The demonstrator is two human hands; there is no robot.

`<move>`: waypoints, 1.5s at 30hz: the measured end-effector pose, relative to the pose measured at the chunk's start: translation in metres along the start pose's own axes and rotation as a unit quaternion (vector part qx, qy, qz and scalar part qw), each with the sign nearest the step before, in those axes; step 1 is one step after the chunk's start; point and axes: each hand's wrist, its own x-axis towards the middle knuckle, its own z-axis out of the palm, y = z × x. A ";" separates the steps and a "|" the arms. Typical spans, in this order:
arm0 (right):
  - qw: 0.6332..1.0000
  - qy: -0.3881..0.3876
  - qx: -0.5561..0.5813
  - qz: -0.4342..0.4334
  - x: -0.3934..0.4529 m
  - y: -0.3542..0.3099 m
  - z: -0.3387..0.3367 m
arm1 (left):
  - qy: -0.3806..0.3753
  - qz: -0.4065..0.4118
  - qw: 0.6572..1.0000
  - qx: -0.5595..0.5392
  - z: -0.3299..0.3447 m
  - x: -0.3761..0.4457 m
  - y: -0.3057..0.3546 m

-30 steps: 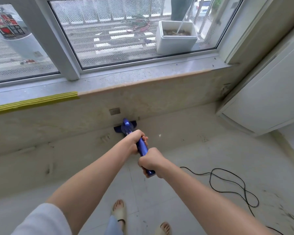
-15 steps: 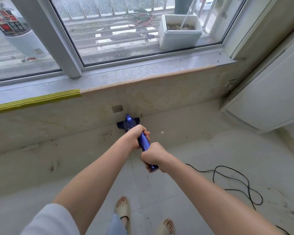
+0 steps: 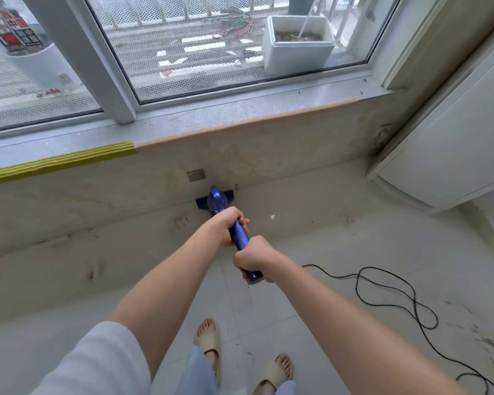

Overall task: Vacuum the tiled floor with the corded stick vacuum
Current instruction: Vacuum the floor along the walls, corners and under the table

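**Entry: blue stick vacuum, held two-handed at the base of the window wall**

Item 1. Stick vacuum, blue, corded. It was held tilted away from the person, its handle end nearest the body and its floor head farthest out, well beyond the fingertips of both hands. The head was set on the tiled floor against the foot of the beige wall, just below a wall socket.

Item 2. Left hand. It was placed higher up the shaft, on the side toward the head. Its fingers were curled together round the blue tube, with the fingertips showing on the tube's right side.

Item 3. Right hand. It was placed at the handle end, just behind the left hand; the two were close but not seen to touch. Its fingers were wrapped tightly round the handle, with the blue butt end protruding below the fist.

Item 4. Black cord. It was laid in loose loops on the tiles to the right of the right hand and trailed toward the lower right corner. Its join to the vacuum could not be seen.

Item 5. Surroundings. A stone window sill with a yellow strip on its left edge was recorded above the head. A white planter box stood outside the glass. A white cabinet was noted to the far right. Two feet in pale slides were seen beneath the forearms.
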 end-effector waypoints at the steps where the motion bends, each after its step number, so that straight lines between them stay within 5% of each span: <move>1: 1.000 -0.002 -0.007 0.005 -0.004 0.006 0.000 | 0.001 -0.001 1.000 -0.004 0.002 -0.002 -0.008; 12: 0.999 -0.040 -0.031 0.002 -0.072 0.053 -0.036 | -0.026 -0.016 0.996 -0.081 0.036 -0.042 -0.071; 21: 0.998 -0.026 -0.064 -0.001 -0.035 0.072 -0.028 | 0.011 0.003 0.998 -0.061 0.037 -0.019 -0.078; 29: 0.999 -0.002 -0.041 -0.010 -0.002 0.035 0.005 | 0.027 0.023 0.999 -0.020 -0.002 0.022 -0.036; 39: 0.999 0.046 0.010 -0.010 0.002 -0.057 0.041 | -0.106 0.006 0.994 0.000 -0.055 0.003 0.048; 45: 0.999 0.029 0.018 0.013 -0.005 -0.053 0.062 | -0.060 -0.007 0.997 0.042 -0.068 -0.001 0.038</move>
